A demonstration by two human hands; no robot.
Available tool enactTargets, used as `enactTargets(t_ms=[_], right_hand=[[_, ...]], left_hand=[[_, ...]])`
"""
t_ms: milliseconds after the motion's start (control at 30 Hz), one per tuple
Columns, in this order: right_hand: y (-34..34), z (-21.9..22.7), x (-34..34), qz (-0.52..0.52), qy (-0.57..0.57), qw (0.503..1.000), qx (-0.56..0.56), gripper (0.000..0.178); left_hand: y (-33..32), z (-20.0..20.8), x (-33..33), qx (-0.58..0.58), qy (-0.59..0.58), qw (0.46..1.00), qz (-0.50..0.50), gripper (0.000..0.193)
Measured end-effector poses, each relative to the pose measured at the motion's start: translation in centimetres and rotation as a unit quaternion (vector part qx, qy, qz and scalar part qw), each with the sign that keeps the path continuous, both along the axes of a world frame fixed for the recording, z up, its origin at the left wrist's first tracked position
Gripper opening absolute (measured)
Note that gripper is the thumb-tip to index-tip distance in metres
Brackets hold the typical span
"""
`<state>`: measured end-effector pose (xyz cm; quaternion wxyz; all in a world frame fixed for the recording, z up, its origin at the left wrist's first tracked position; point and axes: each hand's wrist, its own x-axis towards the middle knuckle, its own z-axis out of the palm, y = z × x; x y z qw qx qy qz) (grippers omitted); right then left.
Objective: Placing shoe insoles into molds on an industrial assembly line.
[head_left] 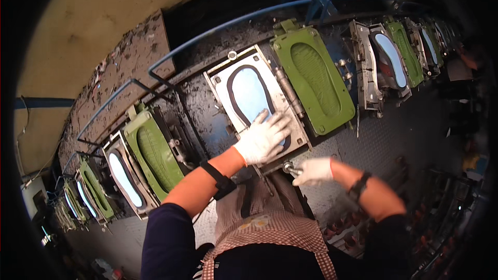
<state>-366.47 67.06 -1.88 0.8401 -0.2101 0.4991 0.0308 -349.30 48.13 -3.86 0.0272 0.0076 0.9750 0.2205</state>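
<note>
Evidently two hands in white fabric gloves show: the left hand (263, 137) lies flat, fingers loosely spread, on one smooth blue sole (248, 92) mid-frame; the right hand (314, 171), lower and further right, grasps one shiny metal handle (290, 168). Black-edged, that sole sits in a rectangular metal mold (222, 89). One green lid (316, 80), with a ribbed sole-shaped hollow, adjoins it. At least two more blue soles (124, 179) lie left.

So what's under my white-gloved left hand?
Your left hand is over a light blue, sole-shaped sheet with a dark border, in a silver metal mould. The far rounded end shows; the hand hides part of the nearer end.
</note>
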Motion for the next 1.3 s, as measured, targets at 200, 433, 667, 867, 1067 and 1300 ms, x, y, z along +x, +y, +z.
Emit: enactTargets(t_ms=[200,433,667,867,1067,1300], right_hand=[[-0.1,-0.7,-1.4,0.245,0.183,0.896,-0.322,0.062],[0.1,5.5,-3.8,-0.002,0.264,0.909,-0.323,0.047],[-3.5,4.6,-6.4,0.027,0.239,0.881,-0.407,0.042],[-7.3,3.3,-6.8,0.031,0.192,0.876,-0.441,0.039],[-8.6,3.0,-8.7,0.028,0.153,0.847,-0.509,0.037],[-11.8,0.6,-9.9,-0.021,0.176,0.775,-0.606,0.033]], left_hand=[[-2.5,1.4,0.1,0.172,0.066,0.978,0.094,0.085],[-10.6,-14.0,11.2,0.573,0.206,0.267,0.747,0.059],[7.1,-10.5,12.5,0.444,0.001,0.608,0.658,0.033],[10.8,2.9,2.5,0.092,0.192,0.777,0.592,0.033],[12.1,0.7,-1.7,-0.048,0.134,0.799,0.585,0.042],[13.5,0.1,-3.2,-0.081,0.102,0.783,0.608,0.041]])
